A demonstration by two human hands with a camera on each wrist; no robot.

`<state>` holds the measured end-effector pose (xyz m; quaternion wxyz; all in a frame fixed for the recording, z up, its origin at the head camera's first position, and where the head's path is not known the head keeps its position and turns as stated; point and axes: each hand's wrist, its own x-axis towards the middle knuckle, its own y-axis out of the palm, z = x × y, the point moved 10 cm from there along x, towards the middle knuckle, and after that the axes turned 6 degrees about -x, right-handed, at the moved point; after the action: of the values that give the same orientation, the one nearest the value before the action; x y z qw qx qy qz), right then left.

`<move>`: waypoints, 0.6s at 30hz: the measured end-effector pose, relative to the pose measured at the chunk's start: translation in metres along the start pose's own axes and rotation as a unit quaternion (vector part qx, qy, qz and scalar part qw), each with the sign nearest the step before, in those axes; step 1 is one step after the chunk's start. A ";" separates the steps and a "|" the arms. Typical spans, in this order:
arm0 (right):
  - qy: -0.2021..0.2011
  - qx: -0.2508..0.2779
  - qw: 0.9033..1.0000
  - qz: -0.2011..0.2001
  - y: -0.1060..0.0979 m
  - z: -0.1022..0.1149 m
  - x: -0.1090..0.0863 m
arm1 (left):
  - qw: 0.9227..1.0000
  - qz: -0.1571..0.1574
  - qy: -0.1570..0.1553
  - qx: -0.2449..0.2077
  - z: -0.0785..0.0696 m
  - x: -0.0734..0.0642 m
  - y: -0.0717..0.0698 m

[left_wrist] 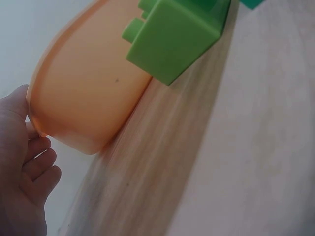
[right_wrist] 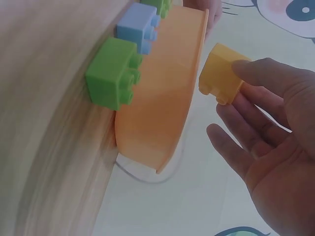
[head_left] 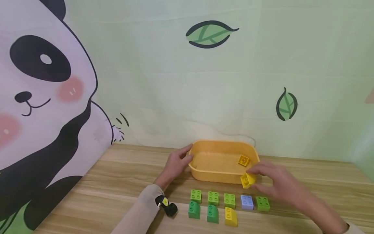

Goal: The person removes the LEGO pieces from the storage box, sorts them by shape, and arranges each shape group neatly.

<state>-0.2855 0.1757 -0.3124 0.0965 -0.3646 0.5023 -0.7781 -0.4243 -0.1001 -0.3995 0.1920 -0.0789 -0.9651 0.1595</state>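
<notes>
My left hand [head_left: 177, 163] holds the left end of an orange-yellow plastic tub [head_left: 216, 176] by its rim; the left wrist view shows the fingers against the tub's end wall [left_wrist: 83, 98]. A yellow toy brick [head_left: 247, 180] is pinched between thumb and fingers of my right hand [head_left: 279, 182], over the tub's front right rim. In the right wrist view this brick [right_wrist: 221, 73] has a sloped body, its studs pointing down. Inside the tub, at the right, another yellow brick [head_left: 243, 160] lies with its hollow underside up.
In front of the tub runs a row of light green bricks [head_left: 213, 198] with one blue brick [head_left: 246, 202]. Nearer stand two darker green curved bricks [head_left: 194, 210] and a yellow sloped brick [head_left: 230, 216]. Behind the wooden table [head_left: 117, 182] hangs a panda-printed cloth [head_left: 157, 81].
</notes>
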 end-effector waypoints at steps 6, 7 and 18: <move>0.030 0.009 0.999 0.036 0.005 -0.001 -0.011 | 1.000 0.001 -0.002 -0.004 0.001 0.000 0.000; 0.036 0.009 0.998 0.042 0.006 -0.001 -0.013 | 1.000 0.001 -0.001 -0.004 0.001 0.000 0.000; 0.038 0.023 0.995 0.084 0.014 0.002 -0.028 | 1.000 -0.002 -0.001 -0.001 0.002 0.001 0.000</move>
<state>-0.2672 0.1825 -0.3369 0.1505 -0.2890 0.5159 -0.7922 -0.4259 -0.1005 -0.4010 0.1916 -0.0771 -0.9656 0.1579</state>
